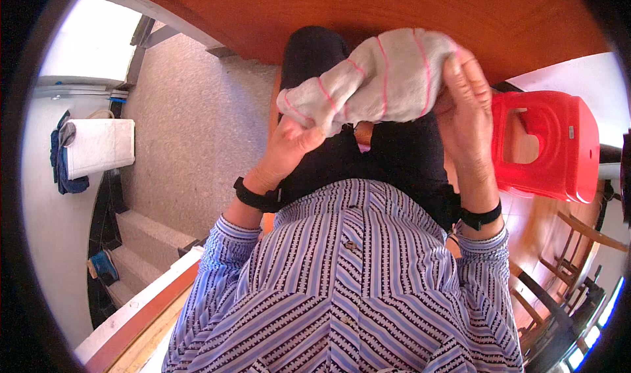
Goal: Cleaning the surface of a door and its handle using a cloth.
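A light grey cloth with thin pink stripes is stretched between my two hands above my dark trousers. My left hand grips its narrow, bunched end with the thumb on top. At the wider end, my right hand pinches the edge between thumb and fingers. Parts of the fingers on both hands are hidden behind the fabric. Each wrist wears a black band.
A reddish-brown wooden surface spans the top of the view. At right stands a red plastic stool, with wooden furniture beyond. On the left are a white container with dark cloth over it, stone steps and a blue shoe.
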{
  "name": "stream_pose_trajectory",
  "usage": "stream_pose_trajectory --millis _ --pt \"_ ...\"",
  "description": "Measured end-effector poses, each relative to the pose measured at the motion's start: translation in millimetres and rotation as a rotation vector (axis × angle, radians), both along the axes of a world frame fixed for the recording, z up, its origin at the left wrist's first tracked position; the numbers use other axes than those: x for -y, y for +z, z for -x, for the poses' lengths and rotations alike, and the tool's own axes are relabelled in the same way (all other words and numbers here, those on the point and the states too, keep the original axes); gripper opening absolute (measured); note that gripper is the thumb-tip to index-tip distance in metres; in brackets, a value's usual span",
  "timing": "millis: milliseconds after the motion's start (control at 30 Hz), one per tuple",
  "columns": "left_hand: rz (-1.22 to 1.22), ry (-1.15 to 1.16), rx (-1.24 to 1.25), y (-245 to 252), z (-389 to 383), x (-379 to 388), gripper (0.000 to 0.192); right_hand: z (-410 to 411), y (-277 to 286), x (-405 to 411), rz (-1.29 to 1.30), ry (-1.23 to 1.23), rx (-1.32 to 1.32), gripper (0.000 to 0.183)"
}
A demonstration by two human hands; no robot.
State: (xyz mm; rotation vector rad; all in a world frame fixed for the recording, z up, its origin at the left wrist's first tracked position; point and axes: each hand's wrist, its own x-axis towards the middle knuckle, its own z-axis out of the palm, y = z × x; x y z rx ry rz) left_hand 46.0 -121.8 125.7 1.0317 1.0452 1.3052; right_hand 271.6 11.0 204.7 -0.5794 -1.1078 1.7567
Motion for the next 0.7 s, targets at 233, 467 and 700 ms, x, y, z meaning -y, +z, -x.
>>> stream_pose_trajectory --millis 233,467,700 --pt "0.144 -0.029 0.177 22.8 -8.3 -10.1 0.051 6.4 66.6 -18.9 -0.098 -0.096 -0.125 0.034" --pt "0.106 0.062 0.121 24.9 -14.0 -10.1 0.050 21.9 88.5 -12.5 -0.042 0.084 -0.043 0.042" --pt "0.144 0.142 0.379 40.9 -2.2 -9.0 0.051 20.6 100.8 -11.2 -0.152 0.040 -0.116 0.042"
